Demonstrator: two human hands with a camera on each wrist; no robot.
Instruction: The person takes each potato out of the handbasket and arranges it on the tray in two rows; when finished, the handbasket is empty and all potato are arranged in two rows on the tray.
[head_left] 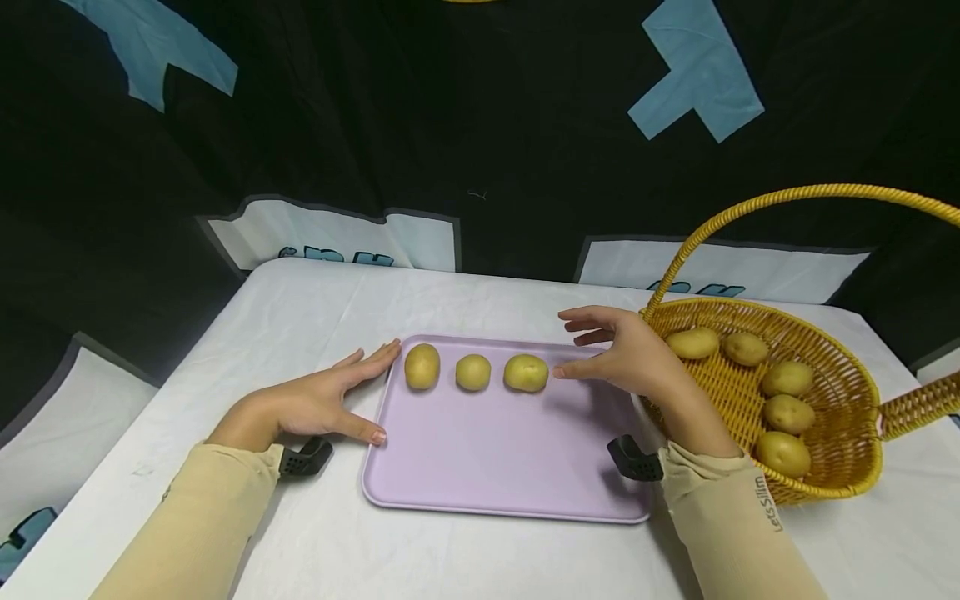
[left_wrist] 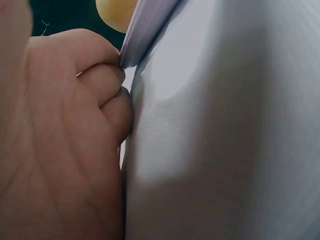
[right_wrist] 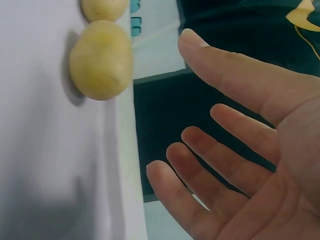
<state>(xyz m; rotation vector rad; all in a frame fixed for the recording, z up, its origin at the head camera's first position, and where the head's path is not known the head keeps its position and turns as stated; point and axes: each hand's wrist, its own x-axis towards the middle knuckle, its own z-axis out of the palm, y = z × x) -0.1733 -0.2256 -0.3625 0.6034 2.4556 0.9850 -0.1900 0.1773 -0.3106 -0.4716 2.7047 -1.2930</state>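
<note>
Three potatoes lie in a row along the far side of a lilac tray: a left one (head_left: 422, 367), a middle one (head_left: 472, 372) and a right one (head_left: 526, 372). My left hand (head_left: 322, 400) is at the tray's (head_left: 502, 467) left edge, with its fingers at the far corner and its thumb on the rim lower down. Over the tray's right side hovers my right hand (head_left: 630, 354), fingers spread apart and holding nothing. In the right wrist view, the right potato (right_wrist: 101, 60) sits a short way off from that hand's thumb.
A yellow wicker basket (head_left: 847, 467) with a tall arched handle (head_left: 787, 196) stands to the right of the tray, close by the right forearm. Several potatoes (head_left: 789, 414) are in it. White cloth (head_left: 315, 533) covers the table, and a black curtain (head_left: 420, 108) hangs behind.
</note>
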